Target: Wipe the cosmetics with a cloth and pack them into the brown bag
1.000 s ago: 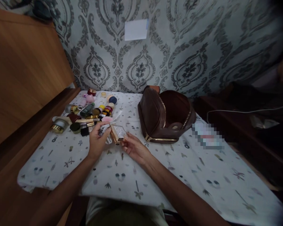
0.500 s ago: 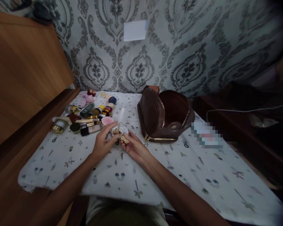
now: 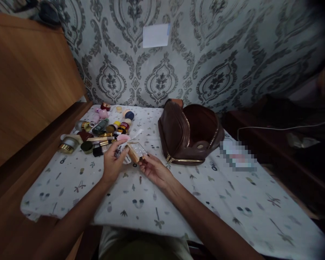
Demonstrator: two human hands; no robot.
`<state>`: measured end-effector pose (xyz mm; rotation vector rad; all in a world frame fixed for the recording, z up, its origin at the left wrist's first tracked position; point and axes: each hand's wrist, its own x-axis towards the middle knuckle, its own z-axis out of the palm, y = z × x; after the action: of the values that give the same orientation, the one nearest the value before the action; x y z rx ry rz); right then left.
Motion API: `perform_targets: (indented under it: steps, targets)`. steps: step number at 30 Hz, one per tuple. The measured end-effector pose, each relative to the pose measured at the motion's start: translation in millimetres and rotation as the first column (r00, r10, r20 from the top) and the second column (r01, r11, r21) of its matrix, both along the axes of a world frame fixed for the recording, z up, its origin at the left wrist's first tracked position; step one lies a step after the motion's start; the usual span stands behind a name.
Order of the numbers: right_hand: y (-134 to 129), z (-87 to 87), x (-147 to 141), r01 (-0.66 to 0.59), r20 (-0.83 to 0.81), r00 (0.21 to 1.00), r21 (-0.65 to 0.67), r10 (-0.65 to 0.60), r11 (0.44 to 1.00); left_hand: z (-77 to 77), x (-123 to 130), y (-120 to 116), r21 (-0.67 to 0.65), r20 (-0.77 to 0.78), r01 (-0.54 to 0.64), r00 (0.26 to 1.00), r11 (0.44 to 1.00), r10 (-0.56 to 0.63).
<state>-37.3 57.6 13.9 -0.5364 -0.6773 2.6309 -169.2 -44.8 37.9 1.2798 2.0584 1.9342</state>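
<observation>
My right hand [image 3: 155,170] grips a small gold box with a glittery top [image 3: 138,150], perhaps a makeup compact, by its near right edge. A thin white cloth or wipe [image 3: 126,159] is bunched in my left hand [image 3: 111,164], with a loose end reaching up and to the right. That hand's fingers press the cloth against the box's left side. Just beyond them lies a pink round pad [image 3: 123,138], partly covered. Both hands are above the patterned white tablecloth [image 3: 141,187].
Several cosmetic jars, bottles and brushes [image 3: 100,139] are grouped at the left. An open brown bag [image 3: 173,126] with gold zippers stands right of centre. A blurred-out flat object [image 3: 238,155] lies beside it. Wooden furniture [image 3: 29,79] borders the left, a patterned wall [image 3: 159,79] the back.
The box has been turned, so more of its glittery top and gold side shows. My left hand has shifted slightly left, and more of the white cloth is visible.
</observation>
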Motion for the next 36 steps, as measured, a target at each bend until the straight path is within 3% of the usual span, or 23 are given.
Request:
perform_targets:
  steps: [5,15,20,26,31,36]
  targets:
    - [-4.8,5.3,2.2,-0.085,-0.032,0.996,0.053,0.087,0.995,1.6,1.1,0.2,-0.017,-0.062,0.054,0.997,0.998,-0.054]
    - [1.1,-0.5,-1.3,0.04,-0.068,0.997,0.003,-0.039,0.999,-8.5,6.5,-0.2,-0.048,-0.268,0.239,0.932,0.97,-0.243]
    - [0.8,0.2,-1.2,0.023,-0.079,0.997,-0.023,-0.025,0.999,-7.0,6.2,-1.6,-0.056,-0.23,0.275,0.932,0.96,-0.281]
    - [-2.1,-0.3,-0.8,0.017,-0.012,1.0,-0.042,-0.018,0.999,-1.2,8.7,-3.8,-0.009,-0.336,0.36,0.878,0.933,-0.342]
    - [-5.6,0.4,1.8,0.045,-0.009,0.999,0.064,-0.045,0.997,6.3,11.5,-4.9,0.021,-0.335,0.448,0.846,0.894,-0.416]
    - [-7.7,3.7,3.5,0.04,-0.028,0.999,0.219,-0.035,0.975,9.6,12.2,-6.8,0.033,-0.258,0.449,0.867,0.893,-0.427]
